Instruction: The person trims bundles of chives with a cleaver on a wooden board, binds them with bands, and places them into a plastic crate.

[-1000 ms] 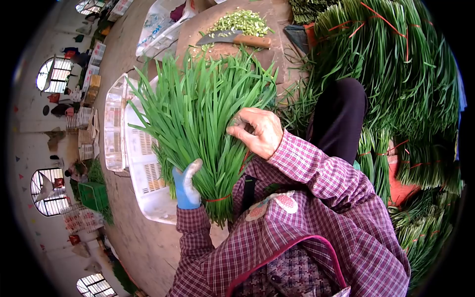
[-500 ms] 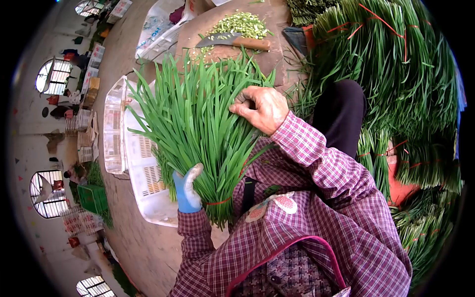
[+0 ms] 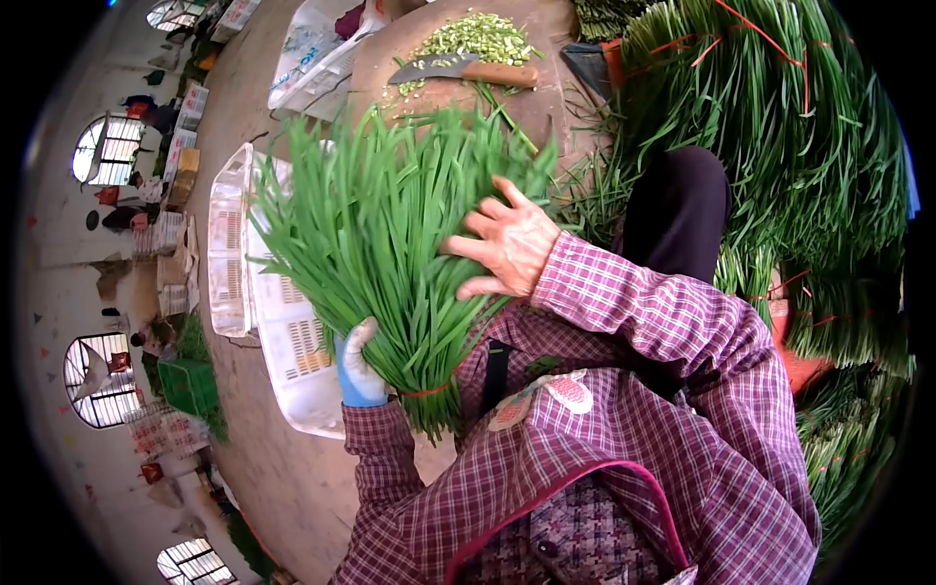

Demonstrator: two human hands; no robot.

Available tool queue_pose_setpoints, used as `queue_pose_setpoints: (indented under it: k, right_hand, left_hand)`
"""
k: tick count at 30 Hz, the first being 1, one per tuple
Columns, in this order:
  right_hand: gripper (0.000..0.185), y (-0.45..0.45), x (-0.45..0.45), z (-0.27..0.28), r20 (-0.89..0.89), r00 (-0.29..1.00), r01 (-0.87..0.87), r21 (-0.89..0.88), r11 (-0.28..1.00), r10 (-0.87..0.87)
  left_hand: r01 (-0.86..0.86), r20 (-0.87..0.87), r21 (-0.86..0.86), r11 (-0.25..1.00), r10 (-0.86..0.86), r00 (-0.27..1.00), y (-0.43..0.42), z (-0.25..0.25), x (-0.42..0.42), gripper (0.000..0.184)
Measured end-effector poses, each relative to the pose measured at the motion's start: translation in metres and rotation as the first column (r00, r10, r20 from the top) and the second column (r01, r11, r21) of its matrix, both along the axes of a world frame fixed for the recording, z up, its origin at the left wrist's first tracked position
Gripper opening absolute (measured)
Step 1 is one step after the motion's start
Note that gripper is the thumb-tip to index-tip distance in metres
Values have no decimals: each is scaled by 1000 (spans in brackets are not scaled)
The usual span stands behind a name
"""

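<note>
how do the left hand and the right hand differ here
The left hand wears a blue and whitish glove; the right hand is bare.
The left hand holds the green bundle low, near its red tie; the right hand is higher up along it, fingers spread.
Both come out of checked sleeves.

Bright, probably from windows [image 3: 102, 380]; fisheye-bent edges; leaf tips [image 3: 302, 180] blurred.
</note>
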State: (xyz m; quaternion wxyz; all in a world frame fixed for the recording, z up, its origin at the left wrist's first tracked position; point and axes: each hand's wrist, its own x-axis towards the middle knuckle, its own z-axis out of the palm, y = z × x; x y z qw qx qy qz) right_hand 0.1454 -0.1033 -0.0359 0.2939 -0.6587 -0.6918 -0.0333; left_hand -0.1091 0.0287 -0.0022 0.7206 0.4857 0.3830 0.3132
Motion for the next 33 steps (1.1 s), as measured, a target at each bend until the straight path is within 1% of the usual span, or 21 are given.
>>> queue_pose_setpoints:
  k: [1, 4, 6, 8, 10, 11, 12, 14, 15, 16, 18, 19, 20, 22, 23, 24, 26, 27, 29, 31, 33]
  right_hand:
    - [54, -5, -2, -15, -15, 999, -36, -78, 996, 35]
    - [45, -23, -14, -49, -168, 982, -104, -83, 991, 89]
    - [43, -33, -11, -49, -155, 983, -122, -156, 980, 98]
    - [47, -34, -8, -53, -179, 980, -117, -137, 984, 91]
    - [50, -35, -3, -45, -164, 983, -104, -126, 987, 83]
    - [51, -35, 1, -41, -139, 988, -73, -85, 994, 61]
    - [51, -36, 5, -37, -123, 992, -50, -107, 993, 36]
    - [51, -38, 12, -36, -80, 997, -3, -76, 997, -3]
    - [47, -41, 16, -33, -108, 994, 21, -113, 993, -33]
    - [41, -43, 21, -31, -99, 993, 51, -83, 995, -59]
    - [36, -50, 34, -22, -83, 987, 128, -91, 988, -136]
    - [34, -52, 42, -22, -95, 983, 151, -51, 987, -156]
    - [36, -57, 49, -9, -127, 977, 162, -64, 985, -169]
    - [41, -61, 59, 2, -102, 960, 264, 2, 965, -262]
    - [47, -64, 61, 17, -76, 951, 301, 27, 953, -298]
    - [49, -64, 62, 28, -83, 945, 320, 42, 947, -316]
    - [50, -63, 60, 42, -108, 937, 347, 176, 921, -332]
    - [50, -64, 57, 51, -109, 938, 345, 177, 922, -330]
    - [49, -62, 47, 69, -239, 940, 316, 352, 881, -242]
    - [41, -52, 38, 79, -250, 960, 235, 469, 851, -127]
    - [31, -34, 15, 83, -250, 968, 144, 534, 833, -6]
  left_hand:
    - [-10, 60, -117, 993, 17, 998, 11, -7, -15, 44]
    - [-71, 120, -129, 989, 87, 989, 14, -8, -25, 44]
    - [-68, 147, -149, 986, 90, 985, 2, 4, -15, 45]
    - [-148, 116, -146, 978, 166, 979, 0, 6, -12, 46]
    - [-107, 114, -132, 985, 122, 986, 4, 3, -12, 46]
    - [-67, 116, -120, 991, 81, 990, 5, 2, -11, 47]
    - [-65, 117, -120, 991, 79, 990, 4, 1, -10, 47]
    - [-21, 63, -71, 997, 25, 998, 4, 2, -9, 47]
    - [5, 66, -76, 997, 0, 998, 4, 2, -10, 48]
    - [4, 67, -76, 997, 1, 998, 4, 2, -10, 48]
    - [14, 34, -39, 999, -12, 999, 3, 2, -11, 48]
    - [11, 32, -40, 999, -9, 999, 2, 0, -12, 48]
    - [-6, 27, -42, 999, 7, 1000, 2, -1, -12, 48]
    - [-23, 25, -42, 999, 24, 999, 1, -2, -10, 48]
    - [-15, 16, -2, 1000, 15, 1000, 1, -2, -9, 48]
    - [-7, 6, 38, 999, 7, 1000, 0, -1, -7, 47]
    - [-26, -5, 41, 999, 26, 1000, -3, 1, -5, 44]
    - [-37, -16, 18, 999, 37, 999, -3, 0, -6, 43]
    - [-51, -27, -4, 999, 51, 998, -1, -2, -8, 42]
    - [-34, -45, 51, 998, 37, 998, 0, -4, -7, 40]
    - [-25, -68, 65, 998, 29, 997, -2, -2, -3, 40]
